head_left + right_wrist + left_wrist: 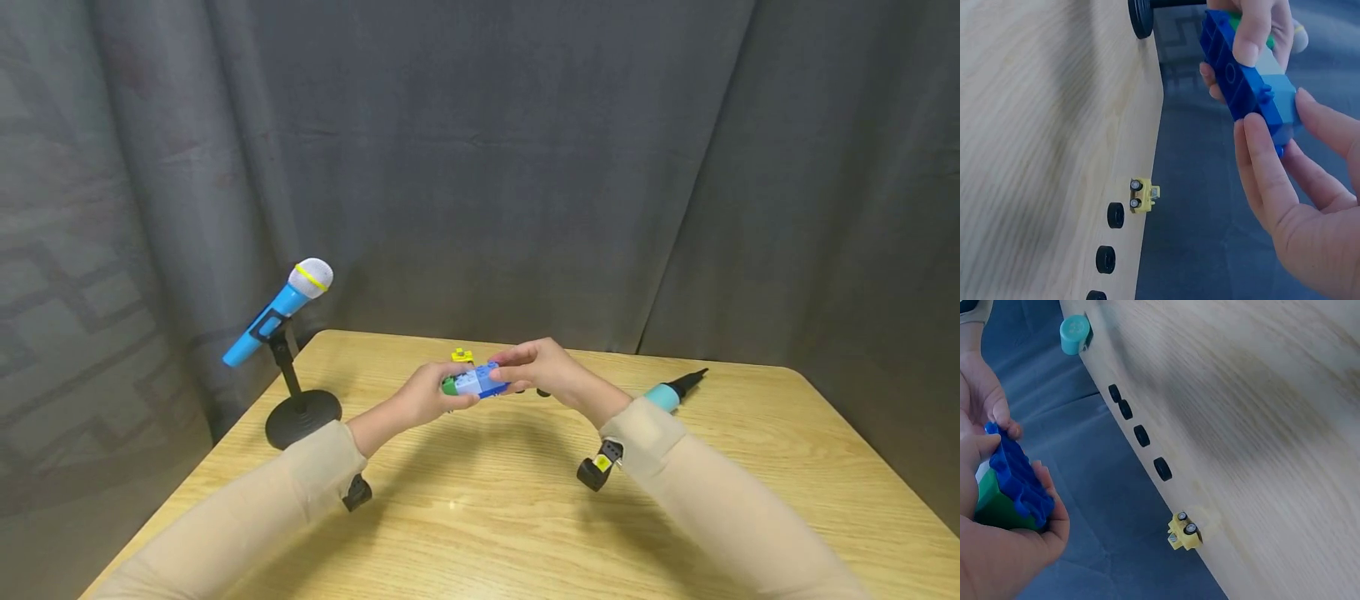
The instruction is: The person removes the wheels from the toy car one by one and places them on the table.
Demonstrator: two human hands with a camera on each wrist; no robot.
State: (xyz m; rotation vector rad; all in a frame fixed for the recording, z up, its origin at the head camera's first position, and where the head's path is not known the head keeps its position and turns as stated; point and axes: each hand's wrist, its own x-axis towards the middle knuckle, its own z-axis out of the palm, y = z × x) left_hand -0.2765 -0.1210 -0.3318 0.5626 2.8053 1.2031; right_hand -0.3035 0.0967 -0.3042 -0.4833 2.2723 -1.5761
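Both hands hold a toy vehicle body built of blocks [468, 383] above the far part of the table. Its dark blue base [1244, 81] has open hollows and small pegs underneath; green, pale and light blue bricks sit along its top. My left hand [423, 396] grips the green end [1000, 506], with the thumb along the side of the base. At the other end my right hand [551, 371] pinches the light blue brick [1282, 97] and the base between thumb and fingers. Below, several black wheels [1141, 435] stand in a row beside a small yellow toy car [1185, 531].
A blue toy microphone [266, 321] is held on a black round-based stand [303, 417] at the table's left. Behind my right forearm lies a turquoise object with a black tapered tip [686, 382]. A dark grey curtain [480, 167] hangs behind the wooden table [480, 517].
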